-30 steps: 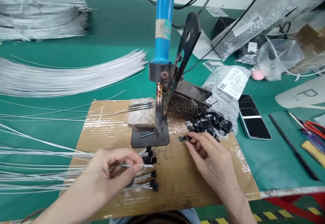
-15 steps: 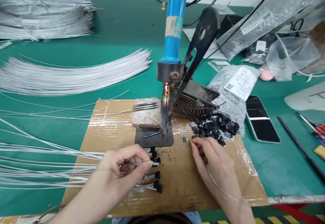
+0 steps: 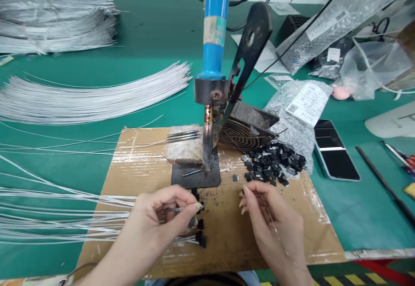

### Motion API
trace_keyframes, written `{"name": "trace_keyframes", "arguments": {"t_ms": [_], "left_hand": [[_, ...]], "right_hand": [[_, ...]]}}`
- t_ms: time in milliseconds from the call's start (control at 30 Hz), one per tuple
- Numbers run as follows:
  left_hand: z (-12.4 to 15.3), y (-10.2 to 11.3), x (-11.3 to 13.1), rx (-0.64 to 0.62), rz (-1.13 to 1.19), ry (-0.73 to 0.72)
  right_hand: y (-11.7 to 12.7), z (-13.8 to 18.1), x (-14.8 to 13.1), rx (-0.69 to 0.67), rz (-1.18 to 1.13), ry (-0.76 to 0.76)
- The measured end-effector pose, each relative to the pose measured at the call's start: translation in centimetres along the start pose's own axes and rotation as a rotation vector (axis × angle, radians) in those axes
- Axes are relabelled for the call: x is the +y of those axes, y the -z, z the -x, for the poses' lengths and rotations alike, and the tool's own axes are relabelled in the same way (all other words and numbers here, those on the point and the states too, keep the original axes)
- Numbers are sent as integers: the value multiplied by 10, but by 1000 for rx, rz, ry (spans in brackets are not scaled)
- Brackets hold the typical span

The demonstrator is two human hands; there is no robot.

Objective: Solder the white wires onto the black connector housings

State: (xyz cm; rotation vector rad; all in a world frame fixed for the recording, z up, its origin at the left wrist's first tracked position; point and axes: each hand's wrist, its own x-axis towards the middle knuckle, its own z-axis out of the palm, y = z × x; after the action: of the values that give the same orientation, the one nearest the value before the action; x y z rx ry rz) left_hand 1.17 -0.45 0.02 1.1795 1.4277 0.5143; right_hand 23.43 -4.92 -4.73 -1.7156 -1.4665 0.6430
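Left hand (image 3: 162, 217) pinching silver wire (image 3: 65, 225) end; right hand (image 3: 269, 217) pinching small black connector (image 3: 243, 192) over cardboard (image 3: 139, 169).

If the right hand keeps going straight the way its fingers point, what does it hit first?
Probably the pile of small black parts just beyond the right hand; a lone black piece lies slightly left of that line. Depth is hard to judge.

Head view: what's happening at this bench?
A person sits at a cardboard mat under a mounted blue-handled soldering iron. The left hand pinches a thin silver wire by its end, beside wires already tipped with black caps. The right hand hovers next to the pile of loose black caps.
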Motion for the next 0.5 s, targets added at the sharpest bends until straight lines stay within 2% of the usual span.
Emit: {"name": "trace_keyframes", "arguments": {"t_ms": [167,500], "left_hand": [[2,1,-2,4,41,-40],[2,2,-2,-26,31,-22]], "right_hand": [[-8,4,-13,-21,-111,-3],[-15,6,-25,-74,-319,-10]]}}
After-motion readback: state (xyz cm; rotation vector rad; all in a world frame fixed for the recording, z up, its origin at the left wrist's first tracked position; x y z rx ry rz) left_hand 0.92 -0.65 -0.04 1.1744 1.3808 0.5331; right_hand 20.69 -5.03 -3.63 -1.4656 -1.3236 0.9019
